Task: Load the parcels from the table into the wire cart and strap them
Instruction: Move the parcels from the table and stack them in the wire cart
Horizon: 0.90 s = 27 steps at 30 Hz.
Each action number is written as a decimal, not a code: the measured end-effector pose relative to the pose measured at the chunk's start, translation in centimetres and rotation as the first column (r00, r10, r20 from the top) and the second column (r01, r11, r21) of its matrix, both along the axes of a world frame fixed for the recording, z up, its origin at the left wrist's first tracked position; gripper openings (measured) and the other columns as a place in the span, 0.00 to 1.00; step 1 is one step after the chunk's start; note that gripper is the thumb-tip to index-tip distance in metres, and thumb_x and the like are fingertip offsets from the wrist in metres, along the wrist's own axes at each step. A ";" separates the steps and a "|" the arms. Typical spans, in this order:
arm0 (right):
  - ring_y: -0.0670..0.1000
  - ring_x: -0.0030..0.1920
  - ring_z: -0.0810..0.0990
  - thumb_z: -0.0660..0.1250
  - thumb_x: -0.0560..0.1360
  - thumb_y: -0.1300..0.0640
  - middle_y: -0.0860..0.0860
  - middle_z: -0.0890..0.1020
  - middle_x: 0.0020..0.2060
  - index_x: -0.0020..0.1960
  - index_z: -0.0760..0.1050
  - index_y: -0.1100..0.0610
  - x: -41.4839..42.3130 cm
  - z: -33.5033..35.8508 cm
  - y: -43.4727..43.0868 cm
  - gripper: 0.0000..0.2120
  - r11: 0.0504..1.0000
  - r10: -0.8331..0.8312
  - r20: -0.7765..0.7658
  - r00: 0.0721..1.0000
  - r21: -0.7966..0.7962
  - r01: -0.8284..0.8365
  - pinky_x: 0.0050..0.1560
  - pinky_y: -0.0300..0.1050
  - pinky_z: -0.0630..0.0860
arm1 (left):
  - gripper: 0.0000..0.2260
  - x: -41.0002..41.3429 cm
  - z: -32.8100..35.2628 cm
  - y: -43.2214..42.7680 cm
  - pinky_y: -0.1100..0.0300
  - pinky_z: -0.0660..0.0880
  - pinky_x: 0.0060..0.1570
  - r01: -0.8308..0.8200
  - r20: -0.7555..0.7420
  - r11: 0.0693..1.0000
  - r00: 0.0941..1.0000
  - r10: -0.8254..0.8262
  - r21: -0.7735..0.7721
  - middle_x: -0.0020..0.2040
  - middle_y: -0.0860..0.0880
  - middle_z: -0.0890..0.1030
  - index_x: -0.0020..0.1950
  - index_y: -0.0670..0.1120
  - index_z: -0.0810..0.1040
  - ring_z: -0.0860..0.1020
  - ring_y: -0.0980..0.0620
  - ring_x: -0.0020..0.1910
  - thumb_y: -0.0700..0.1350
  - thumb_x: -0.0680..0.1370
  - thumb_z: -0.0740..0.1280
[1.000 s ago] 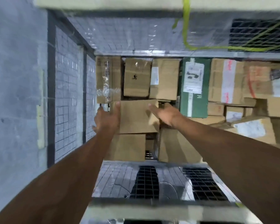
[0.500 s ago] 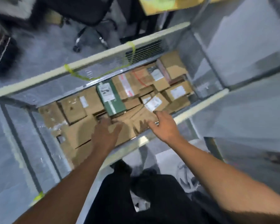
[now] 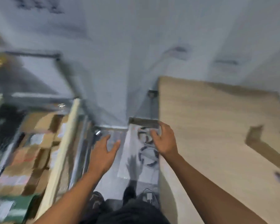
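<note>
The view is blurred by motion. The wire cart (image 3: 61,143) stands at the left, filled with several brown cardboard parcels (image 3: 34,152) and one green parcel (image 3: 19,206). The wooden table (image 3: 217,126) fills the right side. My left hand (image 3: 103,152) hangs with spread fingers over the floor gap between cart and table, holding nothing. My right hand (image 3: 165,139) is at the table's left edge, fingers loosely curled, nothing in it. No parcel shows clearly on the table; a dark angular shape (image 3: 262,143) lies on it.
A white patterned mat (image 3: 141,156) lies on the grey floor between cart and table. My shoes (image 3: 129,194) and dark trousers show at the bottom. A dark small object (image 3: 278,176) lies on the table near its right edge.
Both hands have left the parcels inside the cart and pulled back. The view has swung right from the cart toward the table.
</note>
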State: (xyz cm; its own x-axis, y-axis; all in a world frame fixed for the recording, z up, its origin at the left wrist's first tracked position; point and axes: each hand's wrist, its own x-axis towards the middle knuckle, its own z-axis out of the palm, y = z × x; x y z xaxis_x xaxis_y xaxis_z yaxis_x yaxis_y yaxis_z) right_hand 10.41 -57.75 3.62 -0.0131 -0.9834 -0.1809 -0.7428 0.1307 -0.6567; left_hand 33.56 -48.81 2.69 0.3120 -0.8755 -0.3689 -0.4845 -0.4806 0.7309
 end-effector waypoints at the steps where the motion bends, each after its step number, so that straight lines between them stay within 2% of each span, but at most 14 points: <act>1: 0.58 0.73 0.71 0.67 0.81 0.46 0.57 0.75 0.72 0.76 0.70 0.59 -3.4 0.0 0.1 0.28 0.995 -0.094 0.027 0.995 -0.010 0.095 0.75 0.53 0.66 | 0.33 -2.9 0.8 -1.7 0.43 0.64 0.77 0.103 -0.006 0.995 0.995 -0.103 -0.008 0.77 0.47 0.72 0.78 0.47 0.70 0.68 0.45 0.77 0.65 0.79 0.64; 3: 0.55 0.75 0.68 0.66 0.82 0.45 0.54 0.72 0.74 0.78 0.68 0.57 -9.4 -0.3 0.8 0.28 0.956 -0.290 0.071 0.954 -0.019 0.292 0.76 0.48 0.63 | 0.37 -8.4 2.1 -4.6 0.48 0.62 0.77 0.293 0.003 0.956 0.956 -0.293 -0.017 0.78 0.49 0.71 0.79 0.49 0.69 0.67 0.48 0.78 0.69 0.76 0.62; 5: 0.55 0.75 0.67 0.66 0.82 0.46 0.54 0.72 0.74 0.78 0.68 0.57 -14.6 -0.7 1.5 0.28 0.883 -0.463 0.090 0.882 -0.043 0.468 0.75 0.46 0.63 | 0.37 -13.4 2.9 -7.4 0.54 0.63 0.73 0.438 0.031 0.898 0.899 -0.437 -0.028 0.77 0.50 0.72 0.78 0.50 0.70 0.69 0.49 0.76 0.69 0.75 0.62; 9: 0.54 0.77 0.65 0.64 0.82 0.44 0.53 0.72 0.74 0.78 0.67 0.56 -24.0 -2.3 3.3 0.28 0.679 -0.725 0.071 0.685 -0.097 0.728 0.77 0.55 0.61 | 0.39 -24.0 3.0 -13.6 0.55 0.65 0.68 0.669 -0.012 0.743 0.743 -0.669 -0.021 0.79 0.50 0.68 0.79 0.52 0.68 0.69 0.49 0.75 0.71 0.73 0.60; 11: 0.55 0.77 0.65 0.63 0.82 0.43 0.53 0.72 0.74 0.78 0.67 0.56 -28.3 -3.5 4.6 0.29 0.590 -0.804 0.005 0.594 -0.109 0.800 0.77 0.56 0.61 | 0.37 -29.5 2.0 -15.7 0.59 0.65 0.64 0.756 -0.040 0.652 0.651 -0.758 -0.047 0.80 0.51 0.66 0.79 0.53 0.67 0.69 0.50 0.76 0.70 0.74 0.61; 14: 0.54 0.80 0.59 0.59 0.82 0.40 0.54 0.66 0.79 0.80 0.63 0.51 -33.2 -5.9 6.1 0.29 0.495 -0.866 -0.127 0.484 -0.079 0.865 0.80 0.58 0.55 | 0.32 -37.2 -0.7 -18.0 0.61 0.65 0.59 0.833 -0.107 0.546 0.537 -0.837 -0.088 0.80 0.51 0.66 0.79 0.53 0.68 0.70 0.51 0.75 0.67 0.79 0.64; 17: 0.55 0.83 0.51 0.51 0.82 0.36 0.53 0.57 0.83 0.82 0.56 0.44 -34.6 -9.5 7.4 0.31 0.448 -0.870 -0.241 0.430 -0.024 0.894 0.81 0.61 0.47 | 0.32 -44.0 -3.2 -19.5 0.59 0.65 0.61 0.882 -0.152 0.461 0.445 -0.883 -0.100 0.79 0.51 0.67 0.79 0.53 0.67 0.70 0.51 0.75 0.67 0.79 0.65; 20: 0.54 0.83 0.34 0.38 0.81 0.30 0.52 0.39 0.84 0.84 0.40 0.39 -34.0 -14.0 8.5 0.33 0.495 -0.765 -0.457 0.454 0.033 0.868 0.80 0.63 0.35 | 0.35 -49.9 -5.9 -21.2 0.57 0.66 0.64 0.879 -0.180 0.460 0.435 -0.882 -0.128 0.79 0.49 0.67 0.79 0.51 0.65 0.70 0.49 0.75 0.69 0.78 0.66; 21: 0.54 0.82 0.31 0.35 0.80 0.29 0.51 0.37 0.83 0.83 0.38 0.39 -34.0 -15.1 8.6 0.34 0.494 -0.753 -0.494 0.435 0.013 0.869 0.79 0.62 0.32 | 0.38 -52.2 -6.6 -22.0 0.55 0.67 0.65 0.867 -0.182 0.479 0.453 -0.873 -0.138 0.79 0.48 0.66 0.80 0.50 0.64 0.70 0.48 0.75 0.70 0.77 0.66; 24: 0.54 0.82 0.31 0.36 0.80 0.29 0.51 0.39 0.83 0.83 0.38 0.39 -34.6 -16.5 8.4 0.34 0.494 -0.753 -0.515 0.408 -0.035 0.869 0.80 0.62 0.34 | 0.47 -60.3 -7.6 -23.8 0.50 0.67 0.68 0.804 -0.180 0.580 0.555 -0.812 -0.135 0.79 0.44 0.66 0.81 0.46 0.60 0.69 0.42 0.76 0.72 0.73 0.69; 27: 0.53 0.83 0.33 0.38 0.81 0.29 0.52 0.42 0.84 0.84 0.43 0.41 -34.3 -16.5 8.5 0.35 0.490 -0.768 -0.504 0.395 -0.066 0.869 0.81 0.63 0.37 | 0.58 -67.4 -7.7 -24.6 0.46 0.67 0.74 0.786 -0.244 0.609 0.572 -0.783 -0.112 0.81 0.42 0.63 0.84 0.46 0.51 0.66 0.40 0.78 0.73 0.66 0.74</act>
State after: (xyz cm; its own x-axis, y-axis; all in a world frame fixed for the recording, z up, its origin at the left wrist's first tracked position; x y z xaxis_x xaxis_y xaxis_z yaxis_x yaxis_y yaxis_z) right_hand -23.89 -49.28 -12.85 -0.9138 -0.3973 -0.0847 -0.3750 0.9052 -0.2002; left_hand -33.81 -73.39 -4.98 -0.5963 -0.7301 -0.3338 -0.4825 -0.0064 0.8759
